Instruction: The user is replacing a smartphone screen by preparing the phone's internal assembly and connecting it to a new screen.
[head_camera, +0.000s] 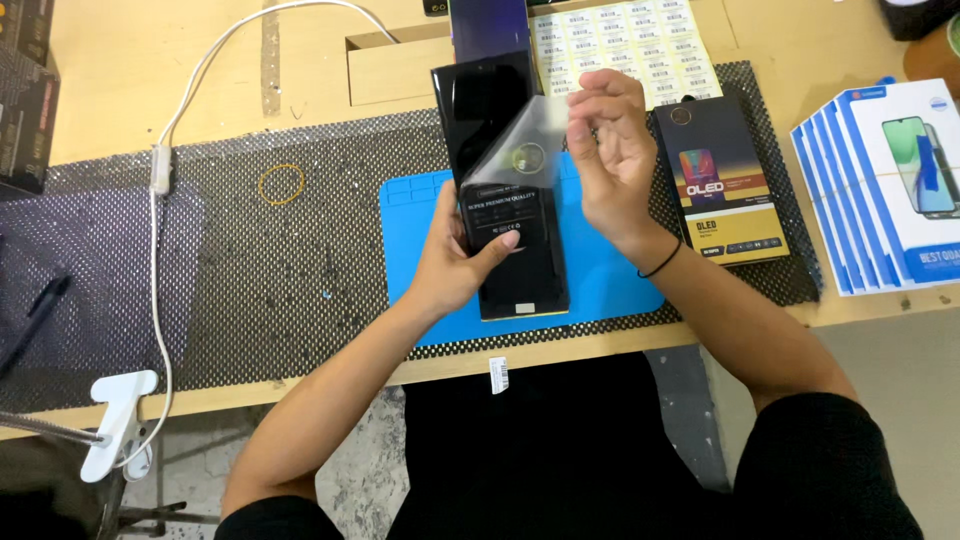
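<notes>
Two hands meet at one long black glossy phone screen panel (505, 180), lying over the blue silicone mat (610, 280) with its long axis pointing away from the person. The left hand (455, 255) grips its lower part; the right hand (610, 150) pinches the clear protective film (525, 150), half lifted from the panel's upper right side

Glossy glass and clear film over matt rubber and bare wood

I'm seeing the black phone screen (505, 190) shining glossy like glass, a thin clear plastic film (525, 150) peeling off it smooth and hazy; the blue mat (610, 285) is looking matt and rubbery, the dark mesh liner (300, 290) rough and perforated, the table (140, 80) plain unfinished wood, the boxes (720, 190) glossy printed card.
</notes>
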